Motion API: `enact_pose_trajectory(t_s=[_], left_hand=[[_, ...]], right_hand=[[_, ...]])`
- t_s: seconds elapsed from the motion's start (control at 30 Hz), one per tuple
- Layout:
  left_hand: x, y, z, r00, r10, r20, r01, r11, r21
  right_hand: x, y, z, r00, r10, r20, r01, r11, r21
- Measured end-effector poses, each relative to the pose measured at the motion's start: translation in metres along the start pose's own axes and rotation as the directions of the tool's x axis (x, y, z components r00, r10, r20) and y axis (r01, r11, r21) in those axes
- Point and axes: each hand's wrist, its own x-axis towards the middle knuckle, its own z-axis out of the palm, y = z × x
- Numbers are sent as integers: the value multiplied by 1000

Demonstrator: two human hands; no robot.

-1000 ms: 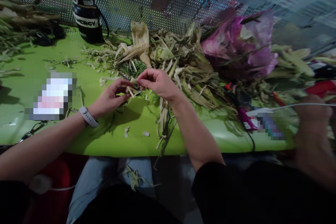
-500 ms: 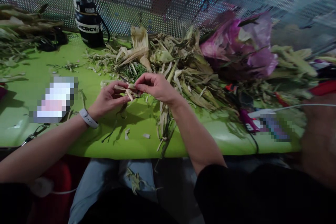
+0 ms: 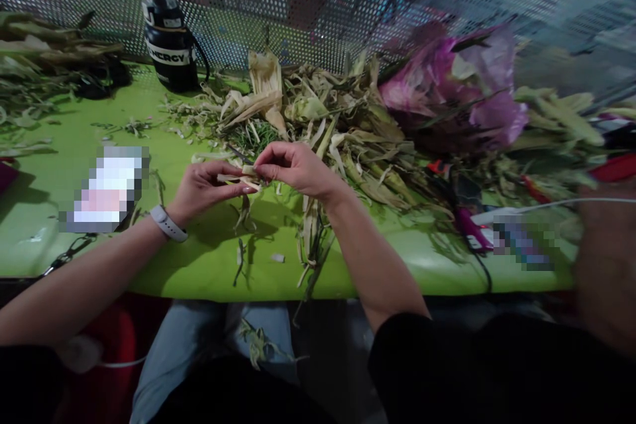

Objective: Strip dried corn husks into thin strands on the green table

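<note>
My left hand point(image 3: 206, 185), with a pale band on its wrist, pinches a small bundle of pale husk strips point(image 3: 248, 180) over the green table point(image 3: 199, 271). My right hand point(image 3: 285, 165) meets it from the right, thumb and fingertips closed on the same strips. A thin dark strip sticks up near the fingertips. Just behind the hands lies a heap of dry corn husks point(image 3: 348, 106) with shredded green bits. Below the hands, a loose dark strip point(image 3: 239, 264) and a small pale scrap point(image 3: 277, 257) rest on the table.
A black bottle point(image 3: 171, 56) stands at the back left, with a phone point(image 3: 106, 189) nearer. More husks point(image 3: 44, 53) lie far left. A pink plastic bag point(image 3: 457, 93) sits back right. Another person's arm point(image 3: 603, 258), a cable and a second phone point(image 3: 527, 242) are at right.
My left fingers have straightened and closed together around the strips. A thin dark strip now shows above the fingertips, and another lies on the table below. My right hand has barely moved.
</note>
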Motion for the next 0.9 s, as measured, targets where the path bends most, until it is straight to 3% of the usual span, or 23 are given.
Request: enact_pose_trajectory(t_s=[0.3, 0.5, 0.6, 0.73, 0.9], left_hand=[[2, 10, 2, 990, -137, 18, 138, 982, -128], [5, 5, 0, 969, -234, 83, 247, 943, -223], [6, 0, -2, 963, -234, 132, 262, 930, -259], [6, -3, -4, 960, -210, 183, 256, 925, -282], [6, -2, -3, 962, -215, 169, 250, 942, -222]], right_hand=[[-1, 0, 1, 1000, 5, 30, -5, 1000, 3], [-2, -1, 6, 999, -5, -51, -4, 987, -163], [-1, -2, 7, 996, -19, -83, -1, 974, -227], [0, 3, 3, 998, 27, -60, -37, 984, -173], [1, 4, 2, 999, 42, -14, -43, 991, -127]])
